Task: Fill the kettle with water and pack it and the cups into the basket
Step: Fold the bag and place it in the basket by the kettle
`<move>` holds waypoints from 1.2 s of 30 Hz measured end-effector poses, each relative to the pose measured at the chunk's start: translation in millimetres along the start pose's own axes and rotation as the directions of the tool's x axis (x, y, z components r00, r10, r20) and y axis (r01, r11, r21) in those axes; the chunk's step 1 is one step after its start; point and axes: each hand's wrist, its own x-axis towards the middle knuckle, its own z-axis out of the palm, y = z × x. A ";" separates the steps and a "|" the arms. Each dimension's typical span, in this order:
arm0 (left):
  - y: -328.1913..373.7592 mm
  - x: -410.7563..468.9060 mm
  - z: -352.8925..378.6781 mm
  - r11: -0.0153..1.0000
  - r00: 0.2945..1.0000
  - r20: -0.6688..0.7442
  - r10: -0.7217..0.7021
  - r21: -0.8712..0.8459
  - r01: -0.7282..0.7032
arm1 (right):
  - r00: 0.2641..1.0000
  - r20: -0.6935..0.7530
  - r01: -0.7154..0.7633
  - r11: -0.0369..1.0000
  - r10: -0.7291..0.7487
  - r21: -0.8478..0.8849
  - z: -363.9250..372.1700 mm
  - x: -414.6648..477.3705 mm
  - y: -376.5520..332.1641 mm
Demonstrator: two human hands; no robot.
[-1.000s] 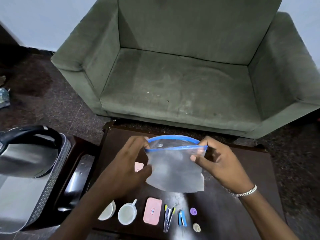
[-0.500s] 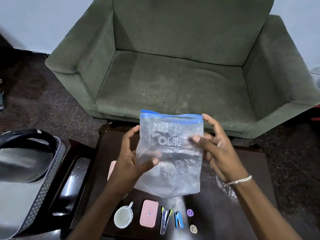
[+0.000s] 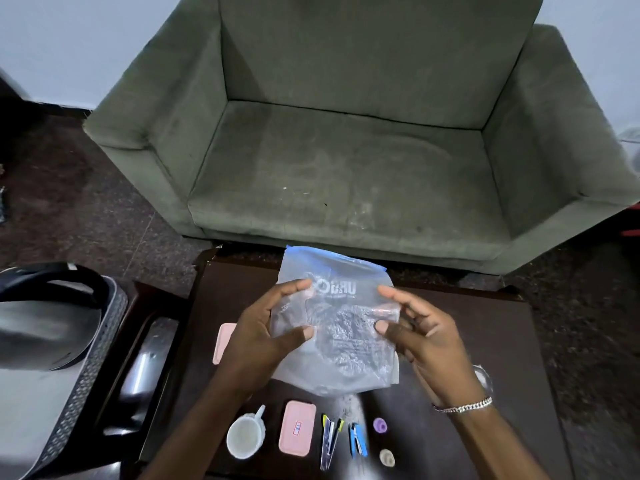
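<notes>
Both hands are holding a clear bag (image 3: 337, 327) above the surface (image 3: 485, 341): the left hand (image 3: 266, 329) is pinching its left edge between thumb and fingers (image 3: 294, 287), and the right hand (image 3: 415, 327) is pinching its right edge. The kettle (image 3: 45, 327) is already sitting in the basket (image 3: 86, 386) at far left; whether it holds water cannot be told. One cup (image 3: 245, 436) is standing near the front edge, so packing appears unfinished. Small items are crowding that edge; open room is lying to the right.
</notes>
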 end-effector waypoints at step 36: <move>-14.8 -13.0 -18.2 0.981 0.932 -0.358 0.065 0.191 0.005 | 0.974 -0.086 0.167 0.924 -0.208 -0.343 51.3 11.5 2.5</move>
